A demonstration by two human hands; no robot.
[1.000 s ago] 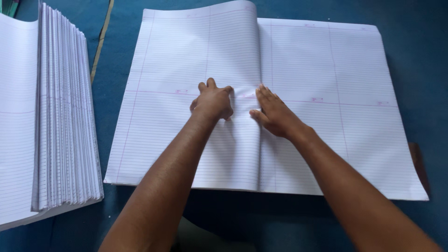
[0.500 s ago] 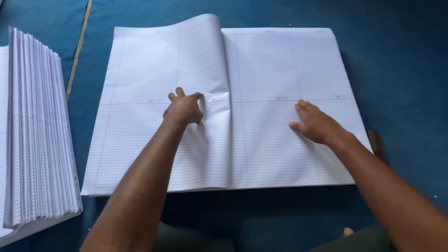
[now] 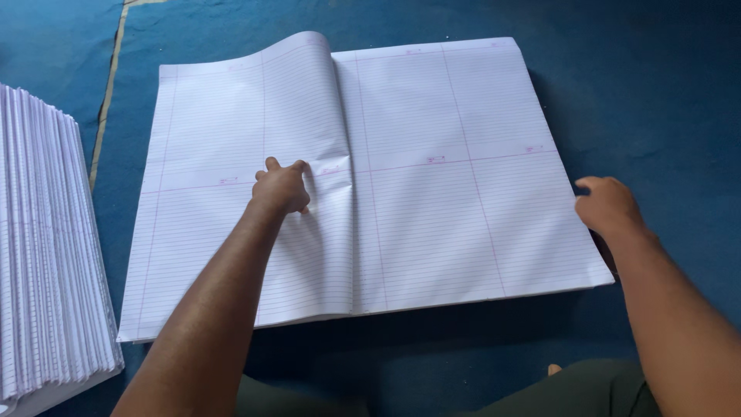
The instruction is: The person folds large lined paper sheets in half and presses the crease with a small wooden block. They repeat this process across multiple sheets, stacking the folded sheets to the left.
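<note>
Currently, in the head view, my left hand (image 3: 282, 188) rests knuckles-down on the left half of the large ruled sheet (image 3: 432, 193), just beside the centre fold. Its fingers are curled together into a loose fist and press the paper flat; nothing is gripped. The left half bulges upward along the fold near the far edge. My right hand (image 3: 610, 207) sits at the sheet's right edge, fingers loosely curled with the thumb extended. Whether it touches or pinches the paper edge I cannot tell. The sheet lies open on the blue floor covering (image 3: 656, 93), printed with fine lines and pink rulings that divide it into panels. A stack of similar ruled sheets (image 3: 42, 255) stands at the far left, well apart from both hands, edges fanned.
</note>
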